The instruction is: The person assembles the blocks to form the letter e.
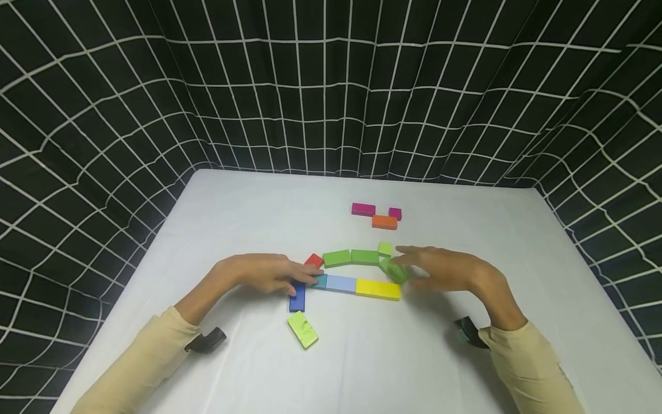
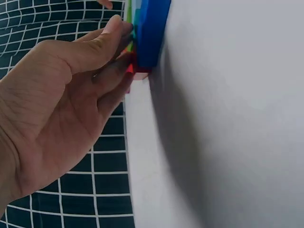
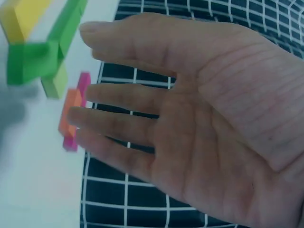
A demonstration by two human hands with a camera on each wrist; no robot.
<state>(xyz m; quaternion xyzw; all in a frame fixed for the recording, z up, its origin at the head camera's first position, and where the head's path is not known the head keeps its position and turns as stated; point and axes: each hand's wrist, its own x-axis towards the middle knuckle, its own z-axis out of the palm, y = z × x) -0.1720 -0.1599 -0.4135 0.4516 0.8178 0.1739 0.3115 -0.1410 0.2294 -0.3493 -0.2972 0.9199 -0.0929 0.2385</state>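
Observation:
My left hand (image 1: 266, 273) lies over the left end of a curved layout of blocks, its fingers loosely extended. Its fingertips reach a teal block (image 1: 320, 282), and its thumb is at a dark blue block (image 1: 297, 300); firm contact cannot be told. A red block (image 1: 313, 260) sits just beyond those fingers. My right hand (image 1: 445, 267) hovers at the right end, fingers apart and, in the right wrist view, nothing in the palm. Nearest to it are a green block (image 1: 397, 273), slightly blurred, and a small lime block (image 1: 385, 249).
Two green blocks (image 1: 364, 257) form the far side, and a light blue block (image 1: 340, 284) and a yellow block (image 1: 377, 289) the near side. A lime block (image 1: 303, 330) lies apart in front. Farther back are an orange block (image 1: 384, 222) and two magenta blocks (image 1: 364, 209).

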